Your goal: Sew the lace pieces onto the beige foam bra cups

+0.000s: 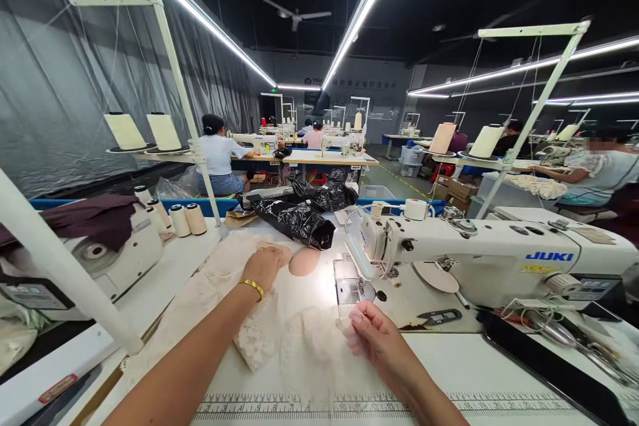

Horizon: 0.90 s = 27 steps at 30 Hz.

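My right hand [375,334] is closed, thumb and fingers pinching the edge of a sheer cream lace piece [312,346] on the table just in front of the sewing machine's needle plate [352,283]. My left hand [263,267], with a gold bracelet at the wrist, reaches farther across the table. Its fingers curl down onto a beige cup pad [285,254]; the fingertips are partly hidden. Another beige cup pad [304,263] lies just to the right of it. More cream lace fabric [212,293] spreads under and left of my left forearm.
A white JUKI sewing machine [479,253] fills the right side, its lamp lit. Thread snips [440,317] and a black tray [549,366] lie near it. Black plastic bags [299,216] sit behind. A ruler strip [279,406] runs along the front edge. Several people work at other machines.
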{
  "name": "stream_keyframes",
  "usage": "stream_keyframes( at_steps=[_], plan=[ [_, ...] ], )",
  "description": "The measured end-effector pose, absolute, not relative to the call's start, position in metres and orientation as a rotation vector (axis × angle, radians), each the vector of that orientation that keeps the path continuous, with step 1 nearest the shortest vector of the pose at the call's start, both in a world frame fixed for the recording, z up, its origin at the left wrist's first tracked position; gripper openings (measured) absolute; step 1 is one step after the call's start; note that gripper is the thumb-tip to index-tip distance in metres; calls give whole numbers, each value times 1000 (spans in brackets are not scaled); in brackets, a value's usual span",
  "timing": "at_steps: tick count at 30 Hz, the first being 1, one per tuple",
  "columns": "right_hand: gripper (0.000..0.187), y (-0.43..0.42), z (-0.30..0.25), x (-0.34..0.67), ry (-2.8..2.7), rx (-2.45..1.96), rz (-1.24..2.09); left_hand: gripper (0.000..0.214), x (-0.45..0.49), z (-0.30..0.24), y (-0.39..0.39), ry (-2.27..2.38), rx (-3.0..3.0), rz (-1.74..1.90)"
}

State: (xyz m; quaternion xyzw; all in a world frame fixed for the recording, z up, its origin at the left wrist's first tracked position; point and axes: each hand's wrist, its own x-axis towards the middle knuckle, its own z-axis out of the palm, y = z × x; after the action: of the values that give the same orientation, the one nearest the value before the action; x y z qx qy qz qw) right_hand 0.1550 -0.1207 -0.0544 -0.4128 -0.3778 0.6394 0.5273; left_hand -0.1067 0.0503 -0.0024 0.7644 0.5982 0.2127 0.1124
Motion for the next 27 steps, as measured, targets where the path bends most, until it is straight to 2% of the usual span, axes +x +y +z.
stream_keyframes(
  at_steps=[3, 9, 13, 15, 19, 24, 27],
  plan=[
    [53, -121, -53, 155, -935, -1014, 1491, 33, -107, -3, 52, 1764, 2230, 679],
    [49, -118, -52, 155, -875, -984, 1466, 17, -107, 28, 18, 1652, 1951, 1134],
    [55, -114, -52, 154, -860, -970, 1473, 29, -88, 33, -40, 1326, 1735, 1179],
    [60, -115, -50, 153, -852, -954, 1473, 37, -74, 26, -68, 1114, 1403, 1168],
    [65, -121, -42, 150, -932, -991, 1402, 40, -49, 6, -97, 989, 1165, 1150],
    [52, -132, -20, 154, -1154, -1068, 1310, 36, -62, 10, -92, 961, 1371, 943],
    [36, -141, 2, 157, -1339, -1110, 1283, 52, -80, 35, -85, 904, 1551, 929]
  ],
)
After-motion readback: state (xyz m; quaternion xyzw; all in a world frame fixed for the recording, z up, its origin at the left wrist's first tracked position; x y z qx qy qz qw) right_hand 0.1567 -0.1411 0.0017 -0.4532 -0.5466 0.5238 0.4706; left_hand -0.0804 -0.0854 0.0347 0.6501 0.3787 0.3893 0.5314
